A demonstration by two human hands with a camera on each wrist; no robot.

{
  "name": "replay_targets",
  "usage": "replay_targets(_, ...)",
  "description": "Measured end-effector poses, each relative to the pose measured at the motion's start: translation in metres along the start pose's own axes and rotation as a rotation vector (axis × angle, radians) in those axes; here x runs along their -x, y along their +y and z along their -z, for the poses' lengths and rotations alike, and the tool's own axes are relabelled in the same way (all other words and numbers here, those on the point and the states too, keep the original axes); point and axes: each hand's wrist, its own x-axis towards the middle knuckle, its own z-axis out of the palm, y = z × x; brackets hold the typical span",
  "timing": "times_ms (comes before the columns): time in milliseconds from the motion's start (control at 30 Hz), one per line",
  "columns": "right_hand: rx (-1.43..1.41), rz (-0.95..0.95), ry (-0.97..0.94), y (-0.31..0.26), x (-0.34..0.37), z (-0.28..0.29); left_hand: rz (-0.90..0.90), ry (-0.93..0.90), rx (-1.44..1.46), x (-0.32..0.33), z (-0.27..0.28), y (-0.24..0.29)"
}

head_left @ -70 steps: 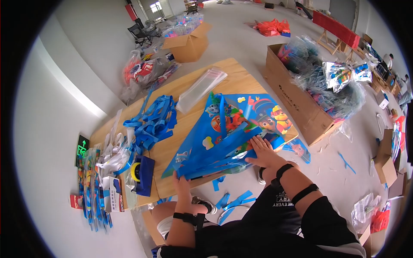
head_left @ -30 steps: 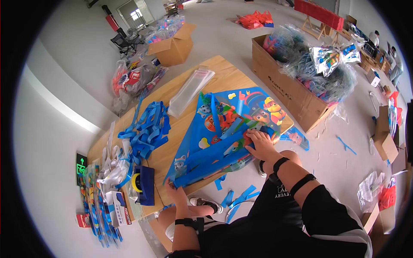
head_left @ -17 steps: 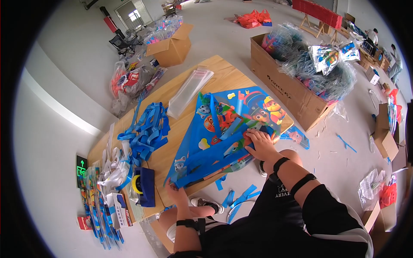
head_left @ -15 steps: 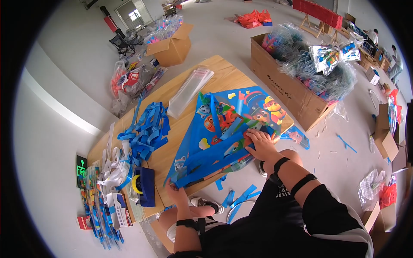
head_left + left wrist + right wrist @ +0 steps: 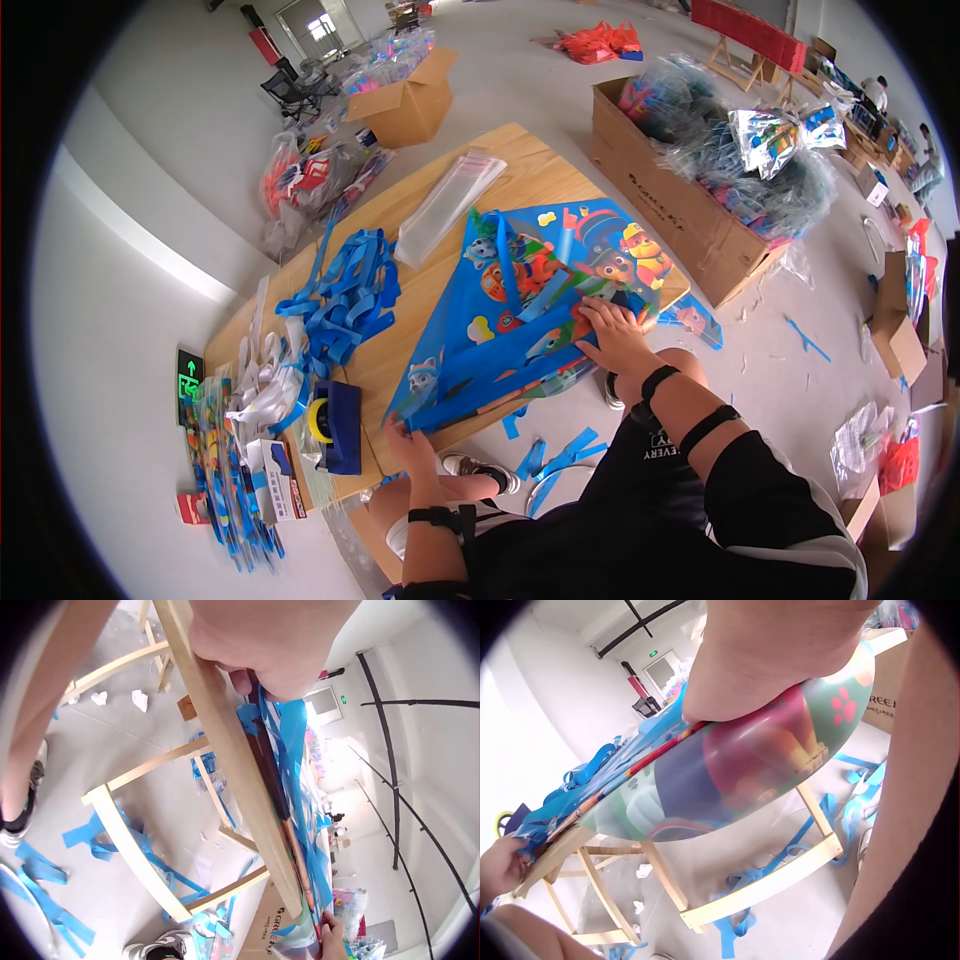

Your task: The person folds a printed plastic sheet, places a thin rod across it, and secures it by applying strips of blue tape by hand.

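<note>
A blue kite (image 5: 440, 345) printed with cartoon dogs lies partly folded across the wooden table (image 5: 540, 150), its near edge along the table's front. My left hand (image 5: 410, 447) pinches its left corner at the table edge. In the left wrist view, dark rods (image 5: 271, 769) and blue film (image 5: 296, 739) run away from that hand. My right hand (image 5: 612, 328) rests on the folded layers at the right, fingers spread over them. In the right wrist view, a curved printed flap (image 5: 735, 769) hangs below that hand over the table edge, and its fingertips are hidden.
Blue ribbons (image 5: 350, 290), clear plastic sleeves (image 5: 450, 205) and a tape dispenser (image 5: 343, 428) lie on the table. A large carton (image 5: 660, 200) of wrapped goods stands at the right. Cut blue strips (image 5: 560, 455) litter the floor below.
A printed layer has come over beneath my right hand since the oldest frame. My left hand has slid to the kite's corner tip. The head view has shifted slightly.
</note>
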Motion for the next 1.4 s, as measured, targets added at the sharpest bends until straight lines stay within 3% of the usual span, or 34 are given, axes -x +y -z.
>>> replay_targets(33,-0.001,0.005,-0.002,0.0,0.0,-0.001,-0.11,0.054,-0.05,-0.001,0.0,-0.003)
replay_targets(67,0.008,0.011,0.008,0.0,0.001,-0.002,-0.107,0.058,-0.052,-0.002,0.002,-0.006)
replay_targets(133,0.013,0.023,0.017,0.001,0.0,-0.004,0.172,0.139,-0.046,-0.009,0.01,0.011)
replay_targets(167,0.027,0.023,0.019,0.002,0.0,-0.005,0.175,0.144,-0.049,-0.012,0.017,0.02)
replay_targets(233,0.036,0.028,0.019,0.002,0.0,-0.006,0.653,0.079,0.513,-0.024,0.03,0.026)
replay_targets(333,0.033,0.017,0.019,0.002,0.0,-0.006,0.56,0.184,0.71,-0.033,0.034,0.033)
replay_targets(467,0.032,0.027,0.037,0.002,0.0,-0.007,0.56,0.286,0.73,-0.045,0.055,0.043)
replay_targets(533,0.03,0.036,0.042,0.004,-0.001,-0.008,0.676,0.241,1.002,-0.049,0.071,0.044)
replay_targets(667,0.044,0.04,0.056,0.004,0.0,-0.011,0.699,0.295,1.016,-0.019,0.083,0.078)
replay_targets(733,0.053,0.045,0.067,0.004,0.001,-0.01,0.788,0.634,0.854,0.0,0.08,0.069)
replay_targets(767,0.049,0.048,0.066,0.004,0.001,-0.009,0.786,0.639,0.852,0.011,0.074,0.069)
replay_targets(833,0.057,0.047,0.064,0.004,0.001,-0.009,0.259,0.333,0.443,0.033,0.06,0.075)
replay_targets(900,0.056,0.056,0.074,0.004,-0.001,-0.01,-0.289,-0.092,-0.09,0.03,0.047,0.08)
replay_targets(967,0.06,0.065,0.073,0.006,0.002,-0.01,-0.69,-0.366,-0.411,0.023,0.03,0.11)
replay_targets(1067,0.054,0.064,0.071,0.004,0.0,-0.008,-0.783,-0.46,-0.493,0.007,0.009,0.113)
replay_targets(1267,0.029,0.036,0.046,0.003,0.001,-0.008,-0.765,-0.59,-0.447,-0.018,0.014,0.082)
replay_targets(1400,0.016,0.021,0.047,0.001,0.002,-0.006,-0.818,-0.559,-0.451,-0.016,0.016,0.069)
